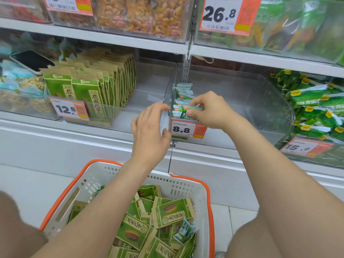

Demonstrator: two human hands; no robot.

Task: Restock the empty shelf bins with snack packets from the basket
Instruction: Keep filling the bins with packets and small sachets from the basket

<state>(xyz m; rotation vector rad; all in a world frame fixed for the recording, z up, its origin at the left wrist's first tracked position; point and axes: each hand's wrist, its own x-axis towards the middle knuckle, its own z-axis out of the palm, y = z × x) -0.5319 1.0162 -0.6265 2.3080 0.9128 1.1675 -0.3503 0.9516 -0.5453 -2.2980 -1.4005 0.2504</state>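
Small green-and-white snack packets [183,96] stand in a short row at the left side of a clear plastic bin [242,101] on the middle shelf, behind the orange-and-white price tag [186,129] that reads 8.8. The right hand [210,110] pinches the front packet [194,108] of this row between thumb and curled fingers, at the near edge of the bin. The left hand [149,131] grips the near left corner of the same bin, with the fingers curled over the top of its wall and the thumb at the front, just beside the tag. The rest of this bin, to the right, is bare. Below the arms, near, stands a white plastic basket with orange rim [89,183]. It holds many green-and-brown paper snack packets [171,211]. More packets of that kind [96,84] fill the bin to the left.
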